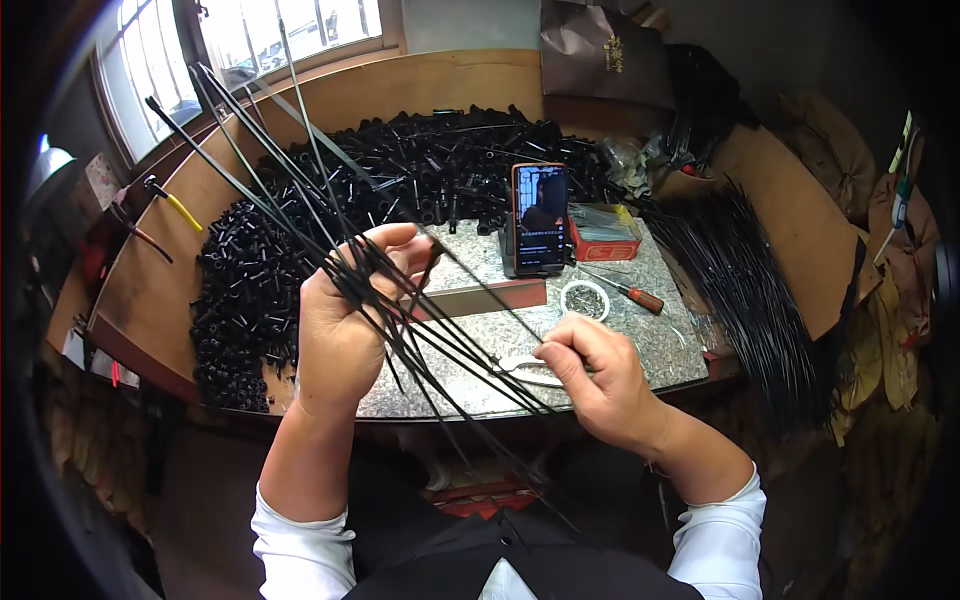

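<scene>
My left hand (345, 325) is closed around a loose bundle of long, thin black rods (440, 345), which slants from the upper left down to the lower right. My right hand (600, 380) pinches the end of one thin rod (490, 288) that runs up toward the left hand's fingers. White curved tool handles (530, 372) show beside the right hand; whether it touches them is unclear. Beneath both hands is a speckled stone slab (645, 340). A flat metal bar (480, 299) stands on edge on it behind the rods.
A large heap of short black tubular parts (430, 165) covers the table's back and left. A phone (540, 220) stands upright near a red box (605, 235), a white dish of small bits (585, 299) and a screwdriver (640, 297). More black rods (740, 290) lie right.
</scene>
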Demonstrator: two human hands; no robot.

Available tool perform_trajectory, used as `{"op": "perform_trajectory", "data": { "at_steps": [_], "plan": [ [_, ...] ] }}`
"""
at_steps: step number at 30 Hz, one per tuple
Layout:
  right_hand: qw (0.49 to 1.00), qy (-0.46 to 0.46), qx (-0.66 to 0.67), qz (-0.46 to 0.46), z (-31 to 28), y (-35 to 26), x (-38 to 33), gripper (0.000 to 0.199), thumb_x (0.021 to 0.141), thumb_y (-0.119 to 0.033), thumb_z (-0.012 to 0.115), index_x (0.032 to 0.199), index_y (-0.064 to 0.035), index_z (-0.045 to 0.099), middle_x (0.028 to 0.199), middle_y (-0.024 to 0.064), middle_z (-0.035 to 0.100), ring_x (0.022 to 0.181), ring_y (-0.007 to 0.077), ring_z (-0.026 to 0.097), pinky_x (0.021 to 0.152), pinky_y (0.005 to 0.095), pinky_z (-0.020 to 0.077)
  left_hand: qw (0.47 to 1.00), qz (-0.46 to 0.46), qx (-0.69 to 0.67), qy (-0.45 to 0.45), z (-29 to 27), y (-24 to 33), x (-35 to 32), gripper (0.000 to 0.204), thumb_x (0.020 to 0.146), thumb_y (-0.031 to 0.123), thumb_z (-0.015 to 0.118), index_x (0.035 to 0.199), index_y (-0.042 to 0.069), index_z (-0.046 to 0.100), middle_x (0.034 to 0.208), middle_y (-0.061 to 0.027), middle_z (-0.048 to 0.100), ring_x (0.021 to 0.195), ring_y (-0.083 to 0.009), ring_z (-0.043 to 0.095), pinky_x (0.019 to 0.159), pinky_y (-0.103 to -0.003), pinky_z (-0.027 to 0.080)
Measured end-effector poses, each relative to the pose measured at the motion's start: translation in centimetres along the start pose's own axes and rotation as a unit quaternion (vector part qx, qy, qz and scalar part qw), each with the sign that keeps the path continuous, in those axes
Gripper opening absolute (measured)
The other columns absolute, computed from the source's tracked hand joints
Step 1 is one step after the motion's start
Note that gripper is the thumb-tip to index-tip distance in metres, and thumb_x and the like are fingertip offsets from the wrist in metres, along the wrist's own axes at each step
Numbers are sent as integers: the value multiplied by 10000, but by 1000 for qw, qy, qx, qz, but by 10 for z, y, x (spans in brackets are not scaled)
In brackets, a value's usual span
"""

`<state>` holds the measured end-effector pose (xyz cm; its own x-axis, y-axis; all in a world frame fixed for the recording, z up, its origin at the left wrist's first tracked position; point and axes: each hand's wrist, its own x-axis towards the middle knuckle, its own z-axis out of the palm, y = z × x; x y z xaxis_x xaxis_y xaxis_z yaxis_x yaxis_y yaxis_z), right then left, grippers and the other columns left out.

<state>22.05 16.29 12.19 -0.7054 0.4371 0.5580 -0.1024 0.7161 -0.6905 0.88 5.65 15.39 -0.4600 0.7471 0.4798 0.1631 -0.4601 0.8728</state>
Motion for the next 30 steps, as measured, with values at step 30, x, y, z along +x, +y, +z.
{"op": "perform_trajectory", "data": {
  "at_steps": [30],
  "plan": [
    [833,-196,421,300,73,-9,26,480,885,-78,626,1277,5,361,845,53,573,692,148,591,620,287,493,993,-39,111,5,-34,-38,49,116,862,41,630,970,0,612,789,-24,619,693,-115,618,653,-257,530]
  ]
}}
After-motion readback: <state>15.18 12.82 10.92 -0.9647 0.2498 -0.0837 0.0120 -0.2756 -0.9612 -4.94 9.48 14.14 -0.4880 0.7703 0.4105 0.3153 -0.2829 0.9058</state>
